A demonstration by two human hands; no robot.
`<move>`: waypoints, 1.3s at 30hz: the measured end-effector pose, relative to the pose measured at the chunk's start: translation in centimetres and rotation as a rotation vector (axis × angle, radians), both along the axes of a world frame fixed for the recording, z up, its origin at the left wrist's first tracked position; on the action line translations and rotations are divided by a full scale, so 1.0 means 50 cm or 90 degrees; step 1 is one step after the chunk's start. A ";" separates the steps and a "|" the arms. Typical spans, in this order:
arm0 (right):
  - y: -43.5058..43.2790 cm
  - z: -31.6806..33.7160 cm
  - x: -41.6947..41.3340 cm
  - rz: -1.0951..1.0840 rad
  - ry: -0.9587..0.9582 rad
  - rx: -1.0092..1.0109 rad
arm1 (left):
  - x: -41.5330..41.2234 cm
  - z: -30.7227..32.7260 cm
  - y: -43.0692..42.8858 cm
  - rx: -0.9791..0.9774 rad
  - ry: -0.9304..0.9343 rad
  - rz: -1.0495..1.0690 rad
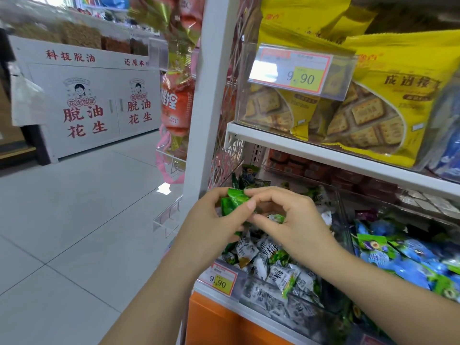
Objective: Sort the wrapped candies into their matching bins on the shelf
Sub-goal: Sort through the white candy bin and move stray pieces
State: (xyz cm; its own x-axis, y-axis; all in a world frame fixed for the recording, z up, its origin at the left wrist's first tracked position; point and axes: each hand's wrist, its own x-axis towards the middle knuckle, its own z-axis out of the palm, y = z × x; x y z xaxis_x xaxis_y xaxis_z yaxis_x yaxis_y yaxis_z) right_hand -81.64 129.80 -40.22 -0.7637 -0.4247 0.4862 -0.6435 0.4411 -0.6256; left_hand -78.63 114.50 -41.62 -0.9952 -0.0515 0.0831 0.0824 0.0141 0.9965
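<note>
The white tiled floor [74,232] fills the left side; far back on it stands a white cabinet [99,78] with big red writing. The white shelf [323,150] stands on the right; on its upper board lie yellow biscuit bags [398,70] behind a clear front with a price tag [298,73] that says 9.90. Orange snack packs [176,105] hang at the shelf's left end. Lower down there is a clear bin [286,310] full of white-and-green candies [281,272]; right beside it, past a clear wall, lie blue candies [398,257] with some green ones mixed in. A small price tag [219,280] sits on the front of the clear bin. Both hands are close together, just above the white-and-green candies. The left hand [211,220] is curled round a green candy [235,201] and holds it tight. The right hand [293,215] touches the left one; its thumb and first finger pinch the edge of the same green candy. The green candy is up in the air, over the left part of the clear bin.
</note>
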 end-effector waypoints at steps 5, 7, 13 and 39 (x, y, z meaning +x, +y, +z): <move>-0.011 -0.002 -0.009 0.042 -0.058 -0.018 | -0.005 -0.007 -0.018 -0.009 0.048 0.035; -0.009 -0.004 -0.020 0.041 -0.074 0.000 | -0.007 -0.007 -0.026 -0.037 0.074 0.072; -0.005 -0.031 -0.077 -0.023 -0.128 0.349 | -0.002 0.012 -0.043 -0.026 0.122 0.115; 0.337 -0.027 0.178 -0.294 -0.107 -0.043 | 0.043 -0.021 0.238 -0.282 0.269 -0.058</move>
